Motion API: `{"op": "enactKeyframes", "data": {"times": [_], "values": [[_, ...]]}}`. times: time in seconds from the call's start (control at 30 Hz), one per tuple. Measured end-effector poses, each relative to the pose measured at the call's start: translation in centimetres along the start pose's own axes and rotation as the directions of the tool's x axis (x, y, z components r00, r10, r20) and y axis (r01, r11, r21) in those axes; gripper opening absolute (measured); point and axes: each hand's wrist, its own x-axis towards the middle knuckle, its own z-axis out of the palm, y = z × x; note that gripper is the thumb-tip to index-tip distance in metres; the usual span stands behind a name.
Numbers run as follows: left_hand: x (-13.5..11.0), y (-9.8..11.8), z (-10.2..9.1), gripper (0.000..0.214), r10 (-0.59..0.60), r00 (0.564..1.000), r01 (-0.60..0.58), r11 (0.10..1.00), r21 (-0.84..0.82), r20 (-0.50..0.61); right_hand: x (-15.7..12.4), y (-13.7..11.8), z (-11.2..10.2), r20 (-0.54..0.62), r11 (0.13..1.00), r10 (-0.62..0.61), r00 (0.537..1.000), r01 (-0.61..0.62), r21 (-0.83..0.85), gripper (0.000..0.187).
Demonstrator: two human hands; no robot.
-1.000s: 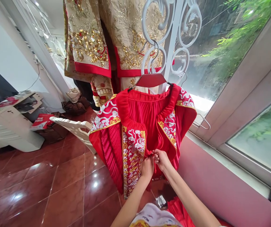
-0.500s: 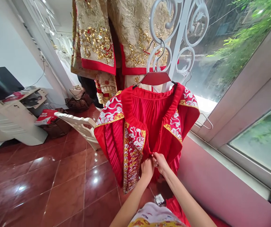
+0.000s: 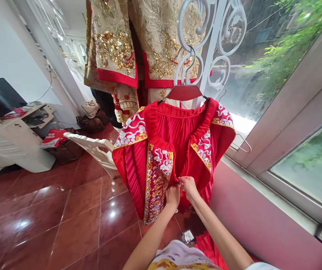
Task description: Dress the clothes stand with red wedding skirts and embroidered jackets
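Observation:
A red pleated skirt (image 3: 181, 133) with silver and gold embroidery hangs by its waistband from a hanger (image 3: 184, 93). The hanger's hook is on a white scrollwork stand (image 3: 208, 56). At the skirt's front opening my left hand (image 3: 173, 197) is closed on the red fabric edge. Just above and to the right, my right hand (image 3: 187, 186) pinches the same edge, its fingertips close to the left hand. Whether a zipper or other fastener lies between the fingers is too small to tell.
Cream garments (image 3: 166, 48) with gold sequins hang behind. A white chair (image 3: 93, 148) stands to the left, before a desk (image 3: 17, 138) with a monitor (image 3: 2, 98). A pink bench-like surface (image 3: 250, 210) runs below the window (image 3: 304, 161). Red cloth (image 3: 210, 247) lies low at front.
Both hands have shifted slightly left with the skirt's opening, and the right hand has risen a little. The skirt's right flap has been drawn slightly leftward.

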Motion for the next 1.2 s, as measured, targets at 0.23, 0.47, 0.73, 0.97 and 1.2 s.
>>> {"op": "enactKeyframes", "data": {"times": [0.23,0.47,0.73,0.97,1.2], "values": [[-1.4,-0.6,0.0,0.032,-0.065,0.990,0.056,0.996,-0.076,-0.124,-0.3,0.8,-0.9,0.120,0.993,0.094,0.988,-0.084,-0.086,0.019],[-0.9,-0.4,1.5,0.028,0.008,0.956,-0.073,0.974,-0.214,-0.292,-1.5,1.5,-1.3,0.085,0.997,0.055,0.995,-0.050,-0.057,0.022],[0.1,1.0,2.7,0.027,0.122,0.939,-0.198,0.956,-0.217,-0.322,-0.7,-3.2,-0.3,-0.072,0.992,-0.122,0.990,0.119,-0.051,0.016],[0.0,1.7,1.3,0.025,0.049,0.911,-0.163,0.955,-0.248,-0.410,-0.9,-6.7,0.4,-0.010,0.974,-0.212,0.977,0.211,-0.079,0.017],[0.6,4.0,-3.0,0.029,0.067,0.959,-0.101,0.988,-0.112,-0.276,-1.6,-6.3,1.3,-0.015,0.966,-0.250,0.968,0.249,-0.065,0.017]]}}
